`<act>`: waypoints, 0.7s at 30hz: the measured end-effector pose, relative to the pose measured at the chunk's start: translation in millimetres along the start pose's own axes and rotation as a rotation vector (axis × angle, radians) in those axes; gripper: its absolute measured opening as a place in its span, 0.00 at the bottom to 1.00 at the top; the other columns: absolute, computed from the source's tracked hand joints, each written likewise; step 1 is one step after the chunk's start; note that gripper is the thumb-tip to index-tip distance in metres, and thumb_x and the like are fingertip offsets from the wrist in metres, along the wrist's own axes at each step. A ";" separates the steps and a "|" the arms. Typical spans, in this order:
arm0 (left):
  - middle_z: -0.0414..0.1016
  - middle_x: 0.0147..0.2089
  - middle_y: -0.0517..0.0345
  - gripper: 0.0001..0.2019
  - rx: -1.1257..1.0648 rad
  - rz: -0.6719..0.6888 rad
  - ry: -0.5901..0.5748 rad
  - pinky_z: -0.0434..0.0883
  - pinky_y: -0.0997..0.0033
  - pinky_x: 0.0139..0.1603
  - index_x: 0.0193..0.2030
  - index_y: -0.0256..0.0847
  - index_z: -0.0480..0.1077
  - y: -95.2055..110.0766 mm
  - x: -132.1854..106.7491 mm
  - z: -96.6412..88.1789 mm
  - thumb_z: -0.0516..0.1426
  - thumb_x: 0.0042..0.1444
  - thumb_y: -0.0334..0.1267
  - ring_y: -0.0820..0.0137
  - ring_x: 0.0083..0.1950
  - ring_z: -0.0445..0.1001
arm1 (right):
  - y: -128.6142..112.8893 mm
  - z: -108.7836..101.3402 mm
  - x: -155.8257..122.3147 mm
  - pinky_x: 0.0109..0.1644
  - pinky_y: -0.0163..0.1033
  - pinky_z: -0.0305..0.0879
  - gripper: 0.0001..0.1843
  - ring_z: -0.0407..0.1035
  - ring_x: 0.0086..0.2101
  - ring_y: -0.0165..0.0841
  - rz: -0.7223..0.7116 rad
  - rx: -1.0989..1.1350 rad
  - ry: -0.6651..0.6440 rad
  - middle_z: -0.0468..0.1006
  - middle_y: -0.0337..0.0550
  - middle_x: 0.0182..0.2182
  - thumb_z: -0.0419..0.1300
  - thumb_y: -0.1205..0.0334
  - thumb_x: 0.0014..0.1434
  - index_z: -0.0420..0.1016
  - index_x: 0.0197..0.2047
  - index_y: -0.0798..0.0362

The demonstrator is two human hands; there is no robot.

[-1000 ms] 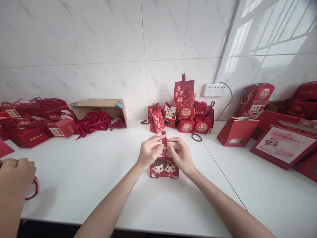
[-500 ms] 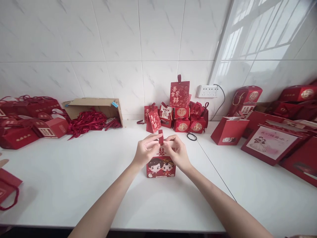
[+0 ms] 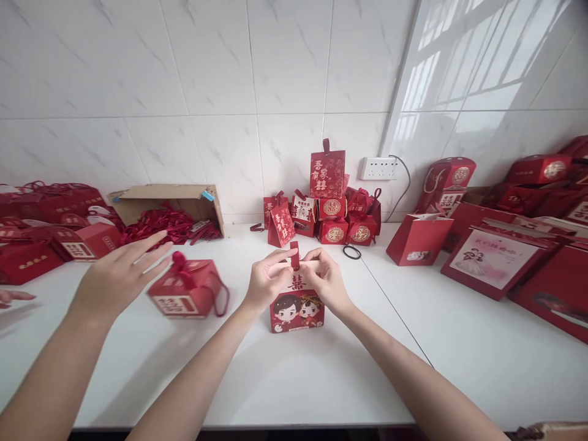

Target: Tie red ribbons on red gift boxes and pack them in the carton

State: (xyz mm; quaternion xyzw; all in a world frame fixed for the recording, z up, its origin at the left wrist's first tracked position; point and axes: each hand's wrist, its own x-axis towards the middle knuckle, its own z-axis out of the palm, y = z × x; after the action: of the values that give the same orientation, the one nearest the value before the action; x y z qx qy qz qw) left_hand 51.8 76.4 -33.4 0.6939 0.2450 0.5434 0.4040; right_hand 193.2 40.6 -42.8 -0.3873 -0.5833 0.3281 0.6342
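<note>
White tile [image 3: 215, 55] rises behind a white table [image 3: 367, 380], where a person works with both bare hands at the centre of the frame. The left hand [image 3: 269, 282] is drawn narrow, thumb and fingers pinching the top of a red-and-white box [image 3: 297, 313] beside its red loop [image 3: 294, 252]. The right hand [image 3: 327, 282], just as narrow, grips the same top edge on the loop's other side. The box stands upright on the table, just below the frame's centre, two cartoon figures on its front.

At left, a co-worker's hand [image 3: 114, 278] spreads its fingers above the table, apart from a blurred bow box [image 3: 202, 285] near it. Another hand [image 3: 16, 297] shows at the left edge.

Farther out, a black ring [image 3: 352, 252] lies right of centre, in front of a stack [image 3: 333, 208] of red boxes against the wall. Left of the stack, a carton [image 3: 160, 192] on its side spills red ribbons [image 3: 158, 225]; red boxes form a pile [image 3: 68, 205] at the left edge. Above the ring, a cord [image 3: 407, 184] runs from a socket [image 3: 377, 168]. At right stand a plain red bag [image 3: 418, 239] and a picture bag [image 3: 491, 263].
</note>
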 end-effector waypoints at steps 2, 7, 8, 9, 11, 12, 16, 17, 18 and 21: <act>0.73 0.46 0.51 0.17 -0.018 -0.024 -0.022 0.75 0.68 0.41 0.45 0.37 0.76 -0.7 -0.1 -1.3 0.59 0.47 0.35 0.66 0.39 0.77 | 0.3 -0.1 -0.5 0.23 0.32 0.55 0.09 0.56 0.21 0.26 -0.003 0.000 -0.001 0.65 0.34 0.23 0.59 0.56 0.53 0.62 0.33 0.50; 0.73 0.50 0.50 0.17 -0.007 -0.044 -0.021 0.75 0.70 0.38 0.46 0.38 0.75 -0.7 0.2 -1.6 0.58 0.48 0.35 0.68 0.37 0.77 | -2.8 -0.5 0.5 0.22 0.32 0.54 0.10 0.56 0.20 0.26 0.000 -0.028 -0.007 0.65 0.34 0.23 0.58 0.56 0.53 0.62 0.32 0.50; 0.73 0.49 0.50 0.16 0.005 -0.043 -0.018 0.75 0.71 0.37 0.46 0.38 0.75 -0.3 0.3 -1.2 0.58 0.49 0.35 0.68 0.36 0.77 | -3.3 -0.5 0.7 0.21 0.32 0.54 0.10 0.56 0.20 0.26 0.003 -0.030 -0.006 0.65 0.34 0.23 0.58 0.56 0.53 0.62 0.32 0.50; 0.74 0.49 0.50 0.16 0.015 -0.042 -0.017 0.75 0.72 0.35 0.46 0.38 0.75 0.2 0.5 -0.8 0.58 0.49 0.35 0.69 0.35 0.77 | -3.5 -0.5 0.7 0.21 0.32 0.54 0.09 0.56 0.20 0.26 0.005 -0.032 -0.006 0.65 0.34 0.22 0.58 0.56 0.53 0.62 0.32 0.50; 0.74 0.48 0.50 0.16 0.026 -0.037 -0.014 0.74 0.73 0.32 0.46 0.38 0.75 1.3 0.8 0.0 0.58 0.48 0.35 0.69 0.34 0.77 | -3.0 -0.4 0.6 0.21 0.32 0.54 0.09 0.57 0.20 0.27 0.005 -0.026 -0.005 0.65 0.33 0.22 0.58 0.56 0.53 0.61 0.32 0.50; 0.75 0.48 0.50 0.16 0.029 -0.032 -0.010 0.74 0.73 0.32 0.45 0.38 0.75 1.8 0.9 0.4 0.58 0.48 0.34 0.69 0.34 0.76 | -2.4 -0.5 0.4 0.21 0.32 0.54 0.09 0.56 0.20 0.26 0.005 -0.022 -0.005 0.65 0.33 0.22 0.58 0.56 0.53 0.61 0.32 0.49; 0.76 0.41 0.53 0.16 0.044 -0.033 -0.008 0.72 0.74 0.28 0.45 0.38 0.74 2.2 0.5 0.8 0.57 0.49 0.34 0.72 0.30 0.74 | -0.1 -1.2 -0.3 0.23 0.33 0.56 0.08 0.57 0.20 0.26 -0.007 -0.018 -0.006 0.66 0.34 0.25 0.57 0.56 0.54 0.62 0.34 0.49; 0.77 0.38 0.54 0.16 0.047 -0.039 -0.011 0.71 0.74 0.28 0.46 0.38 0.74 2.1 0.3 0.6 0.57 0.49 0.34 0.72 0.28 0.73 | 0.1 -1.5 -0.5 0.23 0.33 0.57 0.08 0.57 0.20 0.26 -0.015 -0.020 -0.008 0.66 0.34 0.25 0.57 0.56 0.54 0.63 0.34 0.49; 0.77 0.37 0.55 0.16 0.046 -0.041 -0.011 0.71 0.74 0.27 0.46 0.38 0.73 1.9 0.0 0.3 0.57 0.49 0.34 0.73 0.27 0.73 | 0.0 -1.8 -0.6 0.24 0.33 0.57 0.08 0.58 0.20 0.26 -0.024 -0.020 -0.011 0.66 0.35 0.26 0.57 0.56 0.54 0.63 0.34 0.50; 0.77 0.35 0.55 0.16 0.032 -0.032 -0.016 0.71 0.74 0.28 0.45 0.38 0.73 1.6 -0.8 -0.6 0.57 0.48 0.34 0.72 0.28 0.73 | -0.5 -2.4 -0.4 0.25 0.34 0.59 0.09 0.60 0.22 0.27 -0.047 -0.037 -0.007 0.68 0.36 0.27 0.57 0.54 0.55 0.63 0.33 0.50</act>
State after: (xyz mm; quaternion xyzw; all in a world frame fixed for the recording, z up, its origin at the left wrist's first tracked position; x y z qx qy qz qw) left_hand 50.9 75.1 -32.5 0.7005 0.2614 0.5273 0.4036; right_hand 195.5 39.7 -42.5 -0.3837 -0.6005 0.3037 0.6324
